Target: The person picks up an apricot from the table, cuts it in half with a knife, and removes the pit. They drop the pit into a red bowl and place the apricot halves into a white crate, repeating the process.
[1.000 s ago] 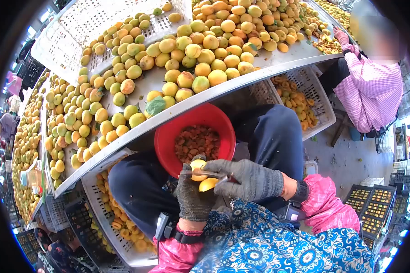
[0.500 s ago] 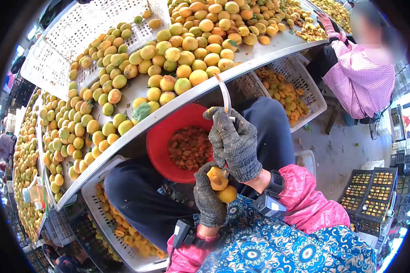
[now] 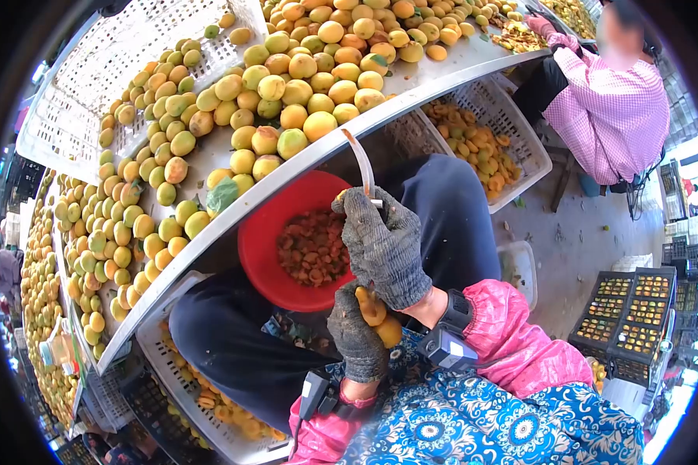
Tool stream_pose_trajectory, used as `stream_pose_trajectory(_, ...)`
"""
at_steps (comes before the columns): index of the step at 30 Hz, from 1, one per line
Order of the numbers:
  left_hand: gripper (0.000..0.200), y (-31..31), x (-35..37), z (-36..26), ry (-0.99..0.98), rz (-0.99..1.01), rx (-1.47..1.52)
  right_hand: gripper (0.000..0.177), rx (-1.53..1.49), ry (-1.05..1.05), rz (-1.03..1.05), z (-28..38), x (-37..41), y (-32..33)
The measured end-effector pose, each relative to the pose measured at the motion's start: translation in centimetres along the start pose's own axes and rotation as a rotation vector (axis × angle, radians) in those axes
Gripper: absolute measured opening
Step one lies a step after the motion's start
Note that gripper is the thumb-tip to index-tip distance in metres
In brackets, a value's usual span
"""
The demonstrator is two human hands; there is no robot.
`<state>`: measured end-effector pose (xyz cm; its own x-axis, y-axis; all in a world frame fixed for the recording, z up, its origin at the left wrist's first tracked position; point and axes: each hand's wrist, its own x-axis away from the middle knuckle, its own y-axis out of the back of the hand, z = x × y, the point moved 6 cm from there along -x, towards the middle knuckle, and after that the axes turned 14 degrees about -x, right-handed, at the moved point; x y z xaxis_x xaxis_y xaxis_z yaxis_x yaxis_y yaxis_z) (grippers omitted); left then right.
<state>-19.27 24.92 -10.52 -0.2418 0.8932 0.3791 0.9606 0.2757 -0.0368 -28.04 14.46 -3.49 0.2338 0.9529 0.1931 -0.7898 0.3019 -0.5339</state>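
Note:
My right hand (image 3: pixel 388 252), in a dark grey knit glove, is closed around a small curved knife (image 3: pixel 359 163). Its blade points up and away from me, toward the table's metal edge. Just below, my gloved left hand (image 3: pixel 357 333) is closed on a cut apricot (image 3: pixel 371 307). A second, rounder apricot (image 3: pixel 389 332) sits against the palm under it. The two hands meet at the cut apricot, so part of it is hidden. Beyond them, between my knees, a red basin (image 3: pixel 260 260) holds brown apricot stones (image 3: pixel 312 248).
Many whole apricots (image 3: pixel 295 89) cover the metal-edged table (image 3: pixel 434 68), some spilling from a white crate (image 3: pixel 62 124). White crates of apricot halves stand at lower left (image 3: pixel 143 329) and under the table (image 3: pixel 537 167). At right sit a co-worker in pink checks (image 3: pixel 616 116) and stacked black crates (image 3: pixel 628 318).
The view has shifted slightly, so most things sit further left. In my left hand the cut apricot has turned and looks narrower. Both hands keep their holds.

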Motion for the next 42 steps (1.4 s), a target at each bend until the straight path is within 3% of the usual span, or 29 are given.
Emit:
stream_pose_trajectory(4,0.027,-0.4,-0.8,0.1,0.035,0.060,0.117,0.026,-0.038,-0.166,-0.017,-1.5,-0.7,0.3)
stream_pose_trajectory(6,0.030,-0.9,-1.0,0.0,0.163,0.120,0.281,0.026,0.005,-0.179,0.029,-2.3,-1.1,0.6)
stream_pose_trajectory(7,0.030,-0.8,-1.3,0.2,0.170,0.122,0.282,0.025,-0.079,-0.281,0.037,-2.2,-0.9,0.5)
stream_pose_trajectory(9,0.034,-1.5,-1.7,2.1,0.399,0.215,0.555,0.025,-0.028,-0.235,0.089,-2.1,-0.8,0.2)
stream_pose_trajectory(11,0.035,-1.2,-1.8,2.6,0.407,0.243,0.567,0.025,0.025,-0.188,0.140,-1.9,-0.7,-0.1)
stream_pose_trajectory(14,0.039,-1.0,-2.0,3.6,0.476,0.280,0.619,0.024,0.049,-0.313,0.272,-2.8,-0.3,-0.9)
stream_pose_trajectory(17,0.044,-0.3,-1.7,3.5,0.525,0.376,0.701,0.019,0.071,-0.367,0.564,-3.6,0.3,-2.5)
stream_pose_trajectory(18,0.045,-0.6,-1.5,3.0,0.505,0.466,0.742,0.019,0.071,-0.364,0.560,-3.6,0.2,-2.6)
stream_pose_trajectory(19,0.047,-0.3,-1.5,2.0,0.457,0.398,0.563,0.019,0.086,-0.344,0.642,-3.6,0.4,-3.3)
stream_pose_trajectory(21,0.048,0.1,-1.7,3.1,0.457,0.451,0.659,0.018,0.167,-0.263,0.777,-3.2,0.7,-4.6)
stream_pose_trajectory(22,0.049,0.3,-1.7,4.0,0.454,0.498,0.756,0.018,0.164,-0.409,0.788,-3.3,1.1,-4.5)
stream_pose_trajectory(24,0.053,1.1,-1.5,6.5,0.479,0.483,0.752,0.018,0.232,-0.209,0.907,-3.0,1.2,-5.1)
stream_pose_trajectory(26,0.057,1.1,-0.9,7.5,0.672,0.524,1.297,0.016,0.287,-0.404,0.963,-3.5,1.7,-5.3)
stream_pose_trajectory(27,0.060,1.4,-0.9,8.3,0.733,0.488,1.344,0.014,0.239,-0.377,0.933,-3.3,1.6,-5.3)
stream_pose_trajectory(30,0.053,1.6,-1.1,7.3,0.741,0.424,1.185,0.015,0.151,-0.252,0.823,-4.0,0.4,-4.9)
stream_pose_trajectory(31,0.047,2.2,-2.1,7.1,0.602,0.413,0.896,0.017,0.109,-0.166,0.755,-4.0,-0.1,-4.5)
stream_pose_trajectory(32,0.047,1.7,-2.4,6.3,0.609,0.404,0.894,0.020,-0.093,-0.411,0.538,-4.5,-0.9,-3.8)
stream_pose_trajectory(34,0.050,0.4,-2.8,3.0,0.471,0.645,0.945,0.022,-0.106,-0.474,0.252,-5.7,-2.0,-2.3)
stream_pose_trajectory(36,0.052,0.2,-2.5,3.0,0.493,0.621,1.066,0.023,-0.181,-0.495,0.249,-5.9,-2.2,-2.2)
stream_pose_trajectory(38,0.050,1.1,-2.3,5.0,0.567,0.493,0.808,0.023,0.068,-0.519,0.489,-5.1,-1.4,-3.0)
stream_pose_trajectory(39,0.051,1.5,-2.2,5.8,0.551,0.387,0.655,0.023,0.055,-0.507,0.606,-5.3,-1.1,-3.3)
stream_pose_trajectory(40,0.051,1.7,-2.1,6.3,0.561,0.390,0.652,0.023,0.053,-0.508,0.595,-5.3,-1.0,-3.1)
stream_pose_trajectory(42,0.051,1.8,-1.6,7.2,0.582,0.474,0.754,0.022,0.128,-0.477,0.832,-5.2,-0.1,-4.1)
